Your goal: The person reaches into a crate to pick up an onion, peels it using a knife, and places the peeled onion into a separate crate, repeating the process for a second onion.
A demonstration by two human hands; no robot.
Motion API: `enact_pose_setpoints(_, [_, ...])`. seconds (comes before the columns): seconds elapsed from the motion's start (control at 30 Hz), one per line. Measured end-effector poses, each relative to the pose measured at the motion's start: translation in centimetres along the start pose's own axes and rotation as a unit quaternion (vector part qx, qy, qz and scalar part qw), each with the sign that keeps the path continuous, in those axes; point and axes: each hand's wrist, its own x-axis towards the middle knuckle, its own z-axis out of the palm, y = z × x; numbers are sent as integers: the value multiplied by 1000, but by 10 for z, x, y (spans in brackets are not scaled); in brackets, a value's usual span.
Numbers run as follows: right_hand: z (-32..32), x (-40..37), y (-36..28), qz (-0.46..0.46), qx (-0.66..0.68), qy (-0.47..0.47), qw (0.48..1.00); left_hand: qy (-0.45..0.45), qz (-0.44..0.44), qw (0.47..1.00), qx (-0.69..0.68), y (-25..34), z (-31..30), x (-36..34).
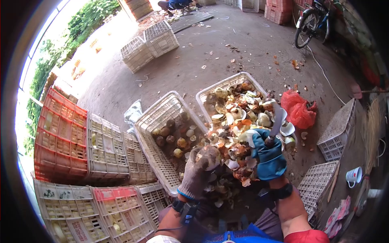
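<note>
Hands: the left hand (pixel 198 172), grey-gloved, is closed around a round brown piece (pixel 208 156) above the person's lap; the right hand (pixel 268 158), blue-gloved, grips a knife (pixel 277 121), blade up. By judgement, work is well under way: peelings heap the right basket (pixel 227 83), while the left basket (pixel 156 117) holds only a few pieces. Stacked crates (pixel 60 137) hem the left; open floor (pixel 243 40) lies ahead.

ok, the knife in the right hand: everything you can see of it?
The knife has a pale, metal-looking blade pointing up and away, above the white crate of peelings. Its dark handle is mostly hidden in the fisted, blue-gloved right hand. Nothing else visibly touches the blade; its edge is too blurred to judge.
</note>
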Motion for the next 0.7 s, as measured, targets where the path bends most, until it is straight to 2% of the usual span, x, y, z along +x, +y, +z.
enact_pose_setpoints(0.03, [0,3,-6,-51,-74,-13,996,20,-59,973,-220,3,1,1])
enact_pose_setpoints(0.07, [0,5,-9,-101,-147,-24,984,37,-115,895,-429,8,2,2])
enact_pose_setpoints(0.13, [1,6,-4,-161,-232,-52,958,37,-105,966,-233,20,-1,4])
enact_pose_setpoints(0.2, [2,5,11,-185,-266,-87,942,39,-179,928,-323,17,-3,3])
enact_pose_setpoints(0.23, [2,2,15,-222,-317,-99,917,61,-180,955,-227,14,3,4])
enact_pose_setpoints(0.37, [8,-5,24,-337,-420,-124,833,11,-142,986,-82,24,-5,-1])
enact_pose_setpoints(0.47, [10,-7,27,-336,-441,-146,819,1,-115,985,-127,21,-7,-2])
enact_pose_setpoints(0.57, [12,-11,23,-343,-457,-150,807,-7,-152,978,-143,34,-5,-1])
enact_pose_setpoints(0.7, [13,-15,16,-289,-503,-160,799,-20,-162,978,-127,21,-7,-4])
